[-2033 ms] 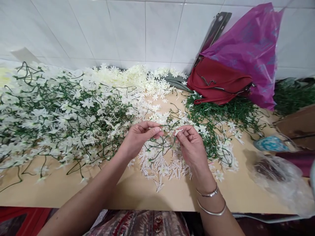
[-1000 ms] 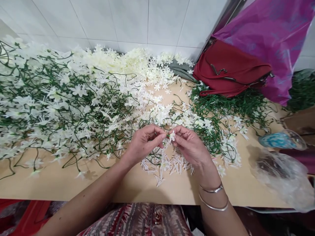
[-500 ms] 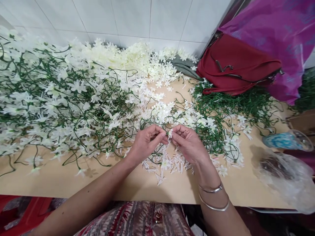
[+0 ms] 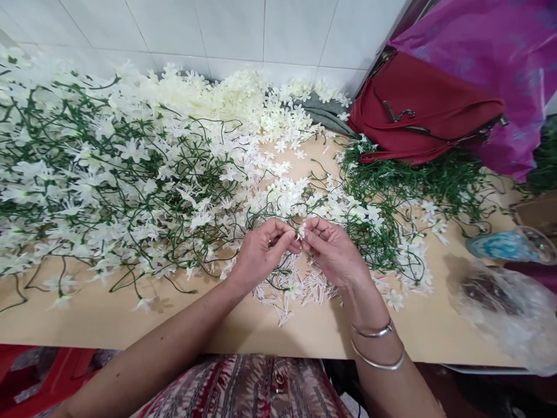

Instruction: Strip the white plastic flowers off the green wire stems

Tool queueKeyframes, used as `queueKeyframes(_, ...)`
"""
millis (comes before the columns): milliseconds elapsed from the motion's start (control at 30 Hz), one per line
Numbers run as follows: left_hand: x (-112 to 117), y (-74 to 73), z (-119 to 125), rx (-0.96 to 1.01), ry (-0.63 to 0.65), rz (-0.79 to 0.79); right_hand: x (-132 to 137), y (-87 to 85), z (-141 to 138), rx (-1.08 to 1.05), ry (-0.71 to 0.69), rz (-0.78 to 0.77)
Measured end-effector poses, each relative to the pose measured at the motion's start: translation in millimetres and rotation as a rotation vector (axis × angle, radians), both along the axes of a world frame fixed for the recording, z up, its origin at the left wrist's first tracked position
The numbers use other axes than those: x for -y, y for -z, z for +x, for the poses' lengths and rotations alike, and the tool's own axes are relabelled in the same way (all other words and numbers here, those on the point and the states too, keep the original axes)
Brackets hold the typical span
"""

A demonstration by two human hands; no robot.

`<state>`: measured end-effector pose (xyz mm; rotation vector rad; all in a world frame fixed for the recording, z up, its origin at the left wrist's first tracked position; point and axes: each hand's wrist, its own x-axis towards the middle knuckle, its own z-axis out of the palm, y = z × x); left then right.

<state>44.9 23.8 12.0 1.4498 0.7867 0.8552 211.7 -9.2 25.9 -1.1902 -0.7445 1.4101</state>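
Observation:
A small white artificial flower (image 4: 300, 233) is pinched between my two hands, above the middle of the table. My left hand (image 4: 264, 251) closes thumb and forefinger on its green stem side. On the petal side, my right hand (image 4: 334, 251) grips it with the fingertips. Beneath them lies a heap of thin white stamen pieces (image 4: 314, 285). Loose white blossoms (image 4: 285, 197) lie just beyond my fingers. Green plastic stems (image 4: 376, 247) are tangled to the right of my right hand.
A large pile of stemmed white flowers (image 4: 117, 180) covers the table's left side. At the back right a red bag (image 4: 426, 110) rests on more green stems, beside purple plastic (image 4: 491, 64). A blue-patterned cup (image 4: 500, 246) lies near a clear plastic bag (image 4: 509, 313).
Both hands stay almost in place, fingers still on the flower. The flower has turned slightly between the fingertips. The whole view has shifted a little.

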Motion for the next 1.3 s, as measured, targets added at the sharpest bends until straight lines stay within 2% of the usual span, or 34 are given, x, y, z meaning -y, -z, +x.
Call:
queueKeyframes(500, 0.9, -0.9, -2.2, 0.009, 0.001, 0.005, 1.8, 4.9, -1.1, 0.054, -0.046, 0.04)
queueKeyframes(800, 1.6, 2.8, -0.1, -0.022, -0.013, 0.035, -0.2, 11.7, -8.2, 0.076, -0.027, 0.063)
queueKeyframes(933, 0.2, 2.6, 0.6, 0.002, -0.006, 0.016, 0.1, 7.1, -5.9, 0.044, -0.013, 0.056)
queueKeyframes(1100, 0.6, 4.2, -1.8, -0.059, -0.038, 0.073, 0.8, -0.8, 0.2, 0.02, -0.009, 0.048)
queueKeyframes(1300, 1.8, 3.1, -2.0, -0.084, -0.043, 0.058, -0.4, 3.8, -1.4, 0.041, 0.005, 0.036)
